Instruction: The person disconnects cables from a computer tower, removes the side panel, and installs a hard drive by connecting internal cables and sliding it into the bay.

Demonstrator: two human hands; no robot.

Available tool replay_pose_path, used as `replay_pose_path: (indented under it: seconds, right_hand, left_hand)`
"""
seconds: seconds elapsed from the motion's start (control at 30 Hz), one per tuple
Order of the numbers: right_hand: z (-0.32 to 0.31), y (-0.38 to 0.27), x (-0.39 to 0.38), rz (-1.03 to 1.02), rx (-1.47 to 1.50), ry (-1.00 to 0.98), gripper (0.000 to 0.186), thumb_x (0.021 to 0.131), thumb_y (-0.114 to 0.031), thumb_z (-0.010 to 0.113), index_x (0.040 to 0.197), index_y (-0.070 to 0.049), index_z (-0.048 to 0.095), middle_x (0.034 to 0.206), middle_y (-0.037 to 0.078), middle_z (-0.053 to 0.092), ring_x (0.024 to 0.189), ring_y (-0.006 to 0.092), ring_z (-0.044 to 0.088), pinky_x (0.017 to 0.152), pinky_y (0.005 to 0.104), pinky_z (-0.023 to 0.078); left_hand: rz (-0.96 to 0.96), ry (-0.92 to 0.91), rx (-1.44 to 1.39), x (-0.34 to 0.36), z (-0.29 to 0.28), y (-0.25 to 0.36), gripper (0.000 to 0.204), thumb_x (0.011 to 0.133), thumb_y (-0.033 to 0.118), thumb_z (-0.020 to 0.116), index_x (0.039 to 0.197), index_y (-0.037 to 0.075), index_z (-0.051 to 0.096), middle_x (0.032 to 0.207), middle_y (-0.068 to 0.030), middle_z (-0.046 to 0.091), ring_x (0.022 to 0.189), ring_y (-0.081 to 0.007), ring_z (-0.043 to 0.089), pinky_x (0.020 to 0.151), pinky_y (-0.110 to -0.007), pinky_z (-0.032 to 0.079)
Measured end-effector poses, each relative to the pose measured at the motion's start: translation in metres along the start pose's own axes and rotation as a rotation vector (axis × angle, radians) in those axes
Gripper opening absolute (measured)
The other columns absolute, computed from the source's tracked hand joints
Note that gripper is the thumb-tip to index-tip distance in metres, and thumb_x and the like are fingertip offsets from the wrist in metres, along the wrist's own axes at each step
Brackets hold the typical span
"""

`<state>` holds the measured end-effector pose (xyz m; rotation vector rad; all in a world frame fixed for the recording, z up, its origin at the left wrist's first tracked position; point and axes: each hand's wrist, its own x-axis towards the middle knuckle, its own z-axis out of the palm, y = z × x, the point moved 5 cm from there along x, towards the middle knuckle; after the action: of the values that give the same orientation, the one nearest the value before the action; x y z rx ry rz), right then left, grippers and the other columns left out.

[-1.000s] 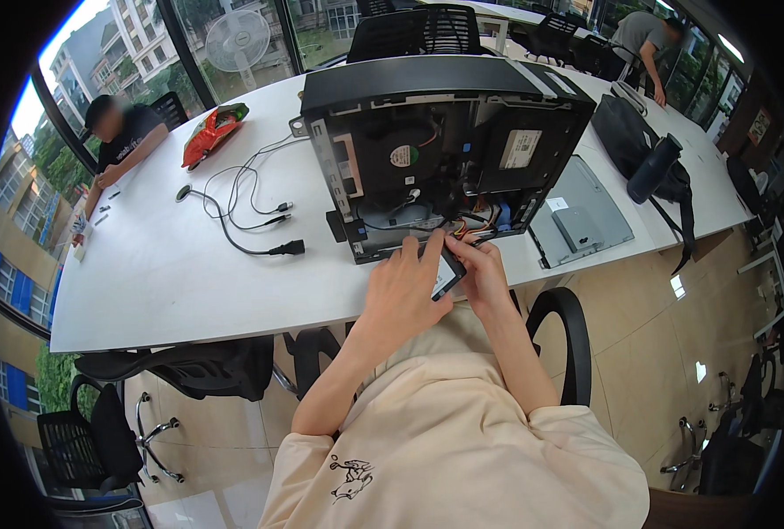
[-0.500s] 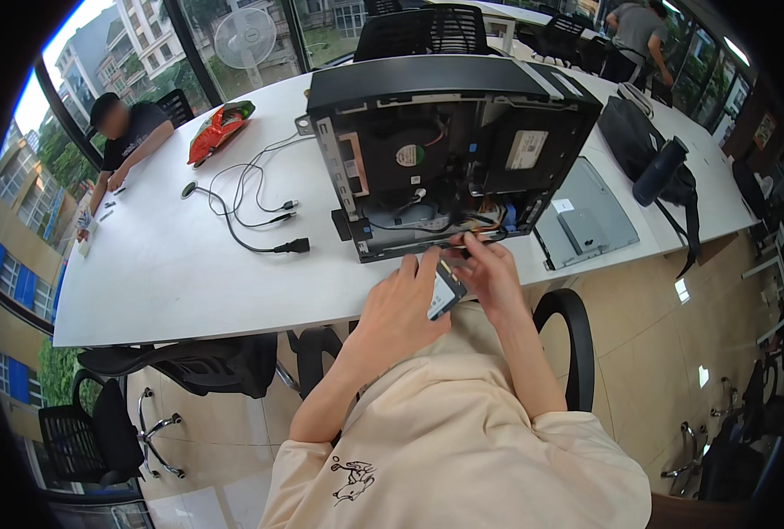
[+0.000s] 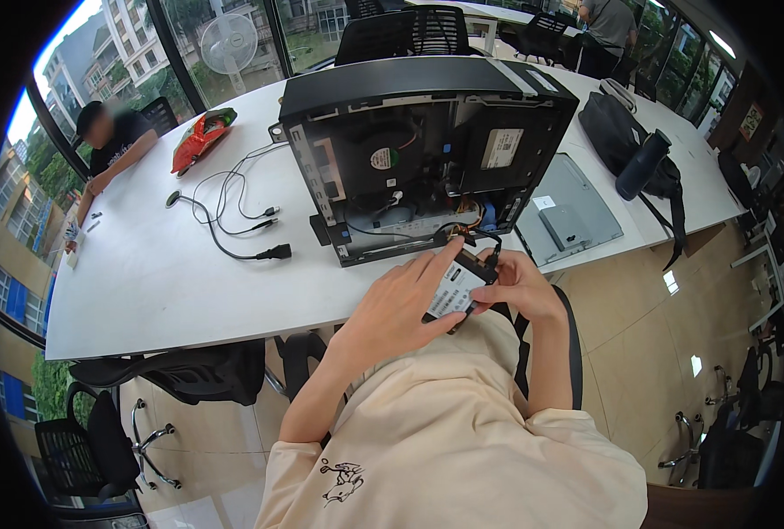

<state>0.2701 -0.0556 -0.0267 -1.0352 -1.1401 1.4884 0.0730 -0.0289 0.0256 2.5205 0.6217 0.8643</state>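
Just in front of the opened black desktop computer case (image 3: 410,86), a small flat drive (image 3: 453,289) with a white label is held tilted. My left hand (image 3: 398,301) grips its left side, with the fingers along the upper part and the thumb near the lower edge. My right hand (image 3: 526,287) is closed on the drive's right edge, thumb on the label side. A black cable (image 3: 498,249) runs from inside the case to the drive's upper right corner; whether its plug is fully seated I cannot tell.
Left of the case lie a black power cord (image 3: 273,252) and thin cables. A grey side panel (image 3: 599,220) lies to the right, beyond it a black bag (image 3: 611,132) and a dark bottle (image 3: 643,167). A red bag (image 3: 200,141) lies near a seated person (image 3: 123,141).
The drive has turned and come up so that its label now faces me. My right hand has moved from the case's lower edge onto the drive's right side.
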Motion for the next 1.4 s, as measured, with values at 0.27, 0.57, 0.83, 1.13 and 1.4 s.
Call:
replay_pose_path:
  seconds: [0.27,0.57,0.83,1.13,1.4]
  right_hand:
    - [-0.041,-0.026,-0.028,-0.218,-0.253,0.082,0.051,0.084,0.000,0.079,0.132,0.003,0.065,0.091,0.006,0.071,0.075,0.0099,0.068,0.071,0.0255,0.059]
    - [-0.230,-0.051,-0.090,-0.532,-0.108,1.086,0.050,0.093,-0.007,0.074,0.137,0.004,0.053,0.100,0.013,0.072,0.081,0.0178,0.072,0.072,0.0303,0.063]
    - [-0.330,-0.009,-0.089,-0.403,-0.249,1.225,0.047,0.096,-0.008,0.072,0.135,0.005,0.052,0.096,0.017,0.074,0.078,0.0194,0.074,0.066,0.0291,0.062]
    - [-0.324,-0.011,-0.076,-0.265,-0.882,1.358,0.052,0.088,-0.021,0.079,0.131,0.004,0.065,0.103,0.018,0.073,0.083,0.0249,0.074,0.074,0.0368,0.058]
    - [-0.256,-0.026,-0.081,-0.176,-1.090,1.508,0.043,0.090,-0.026,0.075,0.126,-0.003,0.069,0.133,0.018,0.059,0.108,0.0300,0.068,0.093,0.0401,0.053]
  left_hand:
    - [-0.227,-0.023,-0.174,-0.003,0.007,-0.018,0.055,0.088,0.020,0.079,0.137,0.003,0.059,0.104,-0.0109,0.065,0.087,-0.0243,0.063,0.082,-0.036,0.053]
    - [-0.192,0.038,-0.185,0.015,0.015,-0.015,0.046,0.090,0.015,0.075,0.131,0.000,0.061,0.103,-0.0116,0.064,0.086,-0.0206,0.064,0.080,-0.034,0.052]
    - [-0.202,0.368,0.011,0.067,-0.014,-0.014,0.059,0.095,0.015,0.069,0.147,0.002,0.045,0.100,-0.0084,0.066,0.071,-0.0187,0.063,0.071,-0.032,0.051]
    - [-0.199,0.380,0.323,0.120,-0.037,-0.017,0.026,0.100,0.025,0.064,0.114,0.003,0.061,0.075,-0.0103,0.071,0.070,-0.0365,0.070,0.064,-0.047,0.054]
    - [-0.083,0.384,0.226,0.129,-0.046,-0.026,0.023,0.099,0.022,0.066,0.092,0.001,0.063,0.061,-0.0133,0.061,0.052,-0.0329,0.057,0.056,-0.040,0.043]
